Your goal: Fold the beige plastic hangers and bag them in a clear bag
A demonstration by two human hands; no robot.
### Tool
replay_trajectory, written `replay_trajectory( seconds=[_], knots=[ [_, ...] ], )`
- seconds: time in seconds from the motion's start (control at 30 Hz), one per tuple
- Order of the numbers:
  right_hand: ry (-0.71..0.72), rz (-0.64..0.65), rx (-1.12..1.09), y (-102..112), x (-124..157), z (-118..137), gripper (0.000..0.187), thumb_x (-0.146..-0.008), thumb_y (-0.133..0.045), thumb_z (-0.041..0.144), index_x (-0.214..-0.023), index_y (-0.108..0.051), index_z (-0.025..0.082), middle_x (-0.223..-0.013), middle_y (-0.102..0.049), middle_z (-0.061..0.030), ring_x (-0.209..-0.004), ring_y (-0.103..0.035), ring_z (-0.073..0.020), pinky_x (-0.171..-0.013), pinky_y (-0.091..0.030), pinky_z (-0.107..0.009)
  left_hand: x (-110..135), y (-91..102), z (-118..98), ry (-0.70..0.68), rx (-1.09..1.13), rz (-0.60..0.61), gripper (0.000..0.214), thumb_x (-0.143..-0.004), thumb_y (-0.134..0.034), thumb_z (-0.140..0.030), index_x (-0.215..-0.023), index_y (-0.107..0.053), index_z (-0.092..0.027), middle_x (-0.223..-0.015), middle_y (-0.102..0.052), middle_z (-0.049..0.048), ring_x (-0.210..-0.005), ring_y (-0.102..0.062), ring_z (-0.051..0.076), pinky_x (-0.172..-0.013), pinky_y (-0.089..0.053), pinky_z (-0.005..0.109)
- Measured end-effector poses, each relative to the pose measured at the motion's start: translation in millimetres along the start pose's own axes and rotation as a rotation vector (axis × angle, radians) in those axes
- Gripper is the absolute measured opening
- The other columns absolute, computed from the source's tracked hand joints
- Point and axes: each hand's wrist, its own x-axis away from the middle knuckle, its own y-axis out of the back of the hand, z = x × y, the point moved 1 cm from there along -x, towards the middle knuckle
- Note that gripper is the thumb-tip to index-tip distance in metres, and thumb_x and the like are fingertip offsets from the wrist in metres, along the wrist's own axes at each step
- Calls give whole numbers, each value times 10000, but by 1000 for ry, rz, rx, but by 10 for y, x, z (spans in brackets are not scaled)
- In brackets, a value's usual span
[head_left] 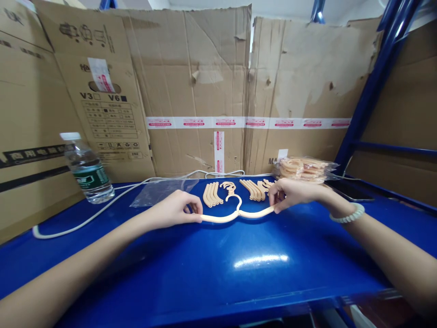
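Between my hands is a cream-coloured clothes hanger [220, 219], spread wide with its hook pointing away from me. My left hand [180, 207] pinches the end of its left arm. At the other end, my right hand [290, 193] grips the tip of the right arm. Just behind it lie loose hanger parts on the blue shelf: a row of curved arms [212, 194] on the left, several hooks [229, 187] in the middle, and another row of arms [253, 190] on the right. More small pieces beside that row are partly hidden by my right hand.
A water bottle [89, 171] stands at the left by a white cable [116, 202]. An empty clear plastic bag [153, 191] lies near it. Bagged hanger parts [303, 168] and a phone [351, 191] are at the back right. Cardboard [198, 82] walls the back; a blue post [375, 77] rises right.
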Motion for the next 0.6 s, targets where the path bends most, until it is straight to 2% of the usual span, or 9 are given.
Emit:
replay_trajectory(
  seconds=[0.13, 0.37, 0.43, 0.5, 0.57, 0.6],
  knots=[
    [-58, 8, 10, -60, -41, -28, 302, -660, -738, 412, -790, -730, 139, -697, -699, -40, -642, -625, -177, -592, -468, -267, -15, -105, -5, -78, -222, -30, 121, -777, -665, -292, -748, -693, -177, -755, -679, 7, -699, -597, 153, -641, -429, 237],
    [-121, -73, 95, -93, -132, -103, 191, -671, -723, 289, -779, -729, 132, -731, -726, -63, -678, -660, -198, -625, -496, -277, -44, -219, 88, -51, -260, -141, 122, -809, -587, -266, -772, -644, -165, -729, -628, 10, -653, -566, 148, -608, -391, 244],
    [-147, -84, 193, -33, -90, -9, 194, -678, -724, 253, -830, -734, 132, -776, -729, -71, -712, -665, -213, -650, -503, -295, -35, -234, 87, -62, -271, -149, 120, -811, -577, -263, -768, -632, -164, -728, -621, 10, -652, -564, 149, -611, -388, 247],
    [-130, -164, 326, 2, 43, 193, 222, -690, -725, 230, -893, -729, 141, -861, -724, -84, -781, -663, -238, -699, -509, -332, -24, -237, 74, -72, -287, -154, 117, -816, -565, -254, -766, -623, -166, -730, -617, 11, -657, -564, 151, -614, -385, 249],
    [-12, -279, 368, -83, 267, 471, 200, -744, -691, 219, -938, -711, 176, -951, -703, -77, -865, -653, -239, -765, -514, -358, -16, -232, 55, -77, -300, -157, 106, -818, -556, -241, -766, -614, -168, -736, -617, 12, -663, -565, 153, -615, -381, 248],
    [72, -264, 305, -200, 398, 606, 179, -800, -655, 241, -974, -695, 221, -984, -690, -48, -899, -649, -216, -786, -522, -346, -15, -229, 44, -80, -306, -152, 97, -818, -553, -233, -767, -608, -170, -742, -617, 12, -667, -566, 153, -615, -378, 247]
  ],
)
